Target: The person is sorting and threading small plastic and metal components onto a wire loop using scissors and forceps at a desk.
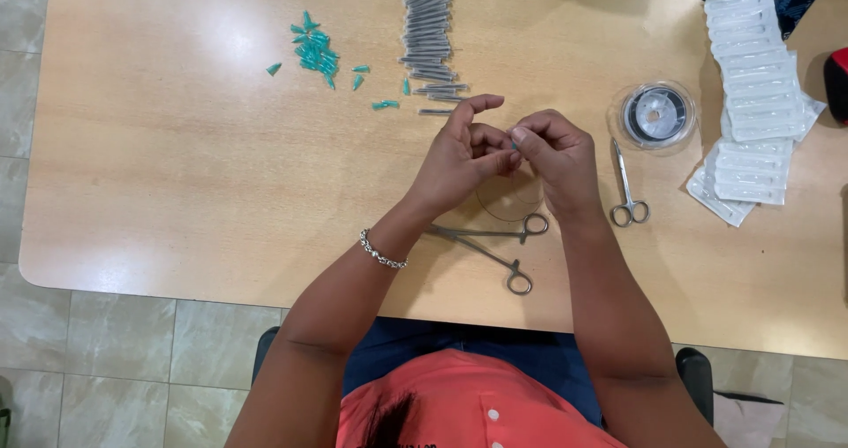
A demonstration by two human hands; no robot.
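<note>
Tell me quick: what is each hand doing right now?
Left hand: fingers pinched on a tiny item, too small to identify.
Right hand: fingers pinched on the same item.

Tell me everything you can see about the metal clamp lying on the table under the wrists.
The clamp is a scissor-like tool of dull silver metal with two long thin arms ending in ring handles. It lies flat on the pale wooden table, handles spread apart and pointing right, the tip hidden under the left forearm. Neither the left hand nor the right hand touches it.
</note>
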